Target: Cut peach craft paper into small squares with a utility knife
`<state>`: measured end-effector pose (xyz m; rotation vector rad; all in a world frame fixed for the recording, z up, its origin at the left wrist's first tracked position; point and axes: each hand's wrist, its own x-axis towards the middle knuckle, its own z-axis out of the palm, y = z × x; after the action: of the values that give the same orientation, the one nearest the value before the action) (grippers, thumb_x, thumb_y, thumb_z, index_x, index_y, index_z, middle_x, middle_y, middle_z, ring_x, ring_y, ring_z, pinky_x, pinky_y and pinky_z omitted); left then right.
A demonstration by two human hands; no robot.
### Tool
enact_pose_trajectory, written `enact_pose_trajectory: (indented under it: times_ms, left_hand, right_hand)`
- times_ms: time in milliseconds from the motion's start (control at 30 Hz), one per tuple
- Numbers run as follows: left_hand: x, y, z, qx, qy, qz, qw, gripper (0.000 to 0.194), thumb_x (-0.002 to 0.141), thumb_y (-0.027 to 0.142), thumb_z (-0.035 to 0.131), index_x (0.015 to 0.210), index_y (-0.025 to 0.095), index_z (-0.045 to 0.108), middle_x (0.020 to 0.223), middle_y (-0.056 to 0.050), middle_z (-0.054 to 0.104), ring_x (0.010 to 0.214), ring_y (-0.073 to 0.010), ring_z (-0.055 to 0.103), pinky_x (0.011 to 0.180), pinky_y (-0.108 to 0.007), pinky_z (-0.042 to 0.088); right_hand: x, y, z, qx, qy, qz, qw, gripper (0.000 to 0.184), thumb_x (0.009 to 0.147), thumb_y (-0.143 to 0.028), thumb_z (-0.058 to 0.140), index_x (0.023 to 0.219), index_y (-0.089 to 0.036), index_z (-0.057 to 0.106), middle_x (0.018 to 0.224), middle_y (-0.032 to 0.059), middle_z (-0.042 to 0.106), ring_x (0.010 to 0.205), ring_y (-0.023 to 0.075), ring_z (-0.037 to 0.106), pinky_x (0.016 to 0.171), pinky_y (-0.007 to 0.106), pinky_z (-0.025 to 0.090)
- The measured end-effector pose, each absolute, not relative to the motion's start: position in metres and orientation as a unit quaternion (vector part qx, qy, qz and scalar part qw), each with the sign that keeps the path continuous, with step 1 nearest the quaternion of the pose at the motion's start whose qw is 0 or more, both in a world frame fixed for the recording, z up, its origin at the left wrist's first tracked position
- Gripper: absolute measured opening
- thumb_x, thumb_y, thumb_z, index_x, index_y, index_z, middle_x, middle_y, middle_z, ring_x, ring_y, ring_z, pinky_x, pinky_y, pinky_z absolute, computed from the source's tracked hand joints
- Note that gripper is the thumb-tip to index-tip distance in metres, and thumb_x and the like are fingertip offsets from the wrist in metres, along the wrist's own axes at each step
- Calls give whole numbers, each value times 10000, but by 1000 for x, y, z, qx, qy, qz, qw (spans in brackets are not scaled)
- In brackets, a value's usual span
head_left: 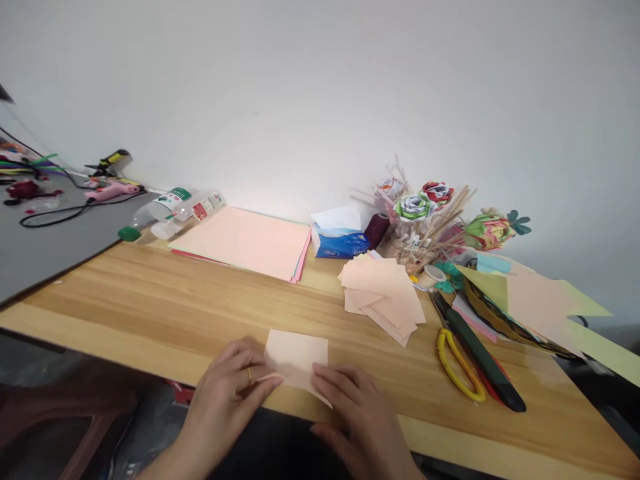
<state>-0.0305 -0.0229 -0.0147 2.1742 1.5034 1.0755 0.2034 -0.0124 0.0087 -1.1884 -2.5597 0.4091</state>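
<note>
At the near edge of the table [150, 300], the left hand [234, 381] pinches a pale paper square [296, 353]; the right hand [361, 400] touches its right side, fingers together, thumb apart. Farther, lettering on a blue tissue pack [341, 245] and bottles [173, 201] is unclear.

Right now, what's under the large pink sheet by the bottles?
Thin red and pink edges of more paper show under the large pink sheet, above the wooden table; everything further in is covered.
</note>
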Motion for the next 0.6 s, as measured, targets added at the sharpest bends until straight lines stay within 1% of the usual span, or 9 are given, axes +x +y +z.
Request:
enact_pose_trajectory:
  times_ms: [67,133,200,267,333,400,467,533,600]
  left_hand:
    - [-26,-21,-12,735,540,375,163,264,887,368,517,739,244,697,705,-23,639,729,-182,555,638,-308,478]
    - [-24,-20,-9,723,557,366,184,311,876,404,521,664,243,682,614,-7,610,662,-173,549,602,-298,467]
    - [-24,-19,-10,707,576,358,202,343,866,439,521,628,245,674,571,2,591,613,-165,551,573,-286,461]
    - [-24,-19,-13,686,599,357,209,340,858,467,516,658,249,683,579,3,594,590,-161,561,545,-274,459]
    - [-25,-19,-18,668,616,365,203,310,848,490,519,749,255,695,609,2,606,590,-162,576,537,-270,466]
    - [-27,-19,-23,658,629,370,187,293,826,512,538,863,257,677,639,3,618,610,-169,597,564,-276,487]
    - [-29,-20,-27,653,642,361,177,316,809,527,552,950,255,630,665,5,633,639,-181,622,593,-283,507]
    - [-31,-22,-28,652,651,346,175,329,808,527,550,987,253,581,701,-1,650,675,-195,642,606,-289,522]
    - [-34,-24,-29,669,638,338,176,311,821,512,534,1000,258,546,763,-10,666,707,-198,653,610,-286,533]
  right_hand:
    - [202,-13,8,-430,-872,167,161,435,785,-373,637,1200,-274,553,1223,2,600,1060,187,550,896,321,455]
    - [199,-13,7,-452,-852,191,181,306,832,-324,575,1133,-264,580,1167,9,626,1028,168,566,874,293,460]
    - [195,-12,6,-484,-827,204,201,168,882,-270,479,984,-246,611,1056,14,658,958,149,597,809,260,476]
    - [189,-11,4,-527,-801,193,210,210,911,-265,404,828,-231,594,887,12,668,815,143,626,689,243,488]
    - [183,-12,1,-568,-778,166,209,264,920,-322,384,748,-227,561,740,8,640,684,152,621,584,248,474]
    - [178,-14,-5,-609,-750,139,219,277,919,-389,372,796,-228,563,685,9,623,623,161,615,536,254,468]
    - [174,-18,-12,-640,-720,115,241,305,919,-435,349,943,-223,566,686,13,628,603,163,620,521,251,478]
    - [172,-21,-18,-658,-701,87,259,357,927,-443,314,1073,-211,542,674,16,631,604,163,630,523,244,493]
    - [170,-24,-23,-656,-704,54,265,368,939,-411,283,1088,-214,555,674,22,638,635,162,643,546,237,506]
